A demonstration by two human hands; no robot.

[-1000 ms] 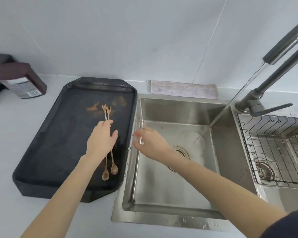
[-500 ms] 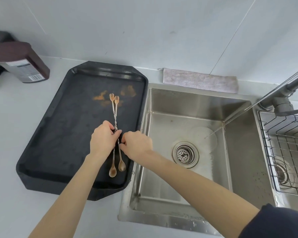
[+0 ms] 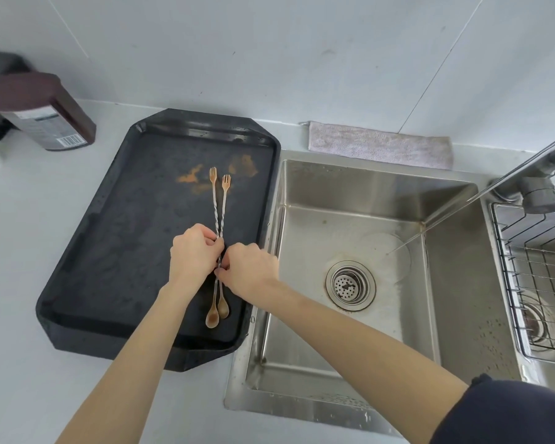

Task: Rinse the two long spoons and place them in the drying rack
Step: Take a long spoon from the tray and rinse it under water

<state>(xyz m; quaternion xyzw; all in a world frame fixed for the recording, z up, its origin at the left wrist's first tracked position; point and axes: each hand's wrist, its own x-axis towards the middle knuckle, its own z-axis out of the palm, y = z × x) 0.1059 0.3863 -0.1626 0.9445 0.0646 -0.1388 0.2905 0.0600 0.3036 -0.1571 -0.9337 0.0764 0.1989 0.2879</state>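
Both hands over black tray (image 3: 87,251) on bench: left hand (image 3: 193,253) fingers pinched on the two long spoons (image 3: 218,219) mid-shaft, right hand (image 3: 250,271) fingers closed on same shafts just nearer. Spoon bowls near, fork ends far (by orange stains). Sink (image 3: 462,283) right, water running; drying rack (image 3: 532,277) far right. Brown bottle (image 3: 42,113) far left, cloth (image 3: 378,144) behind sink.

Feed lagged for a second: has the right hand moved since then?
Yes. The right hand went left, from over the sink edge onto the tray, meeting the left hand at the spoons.
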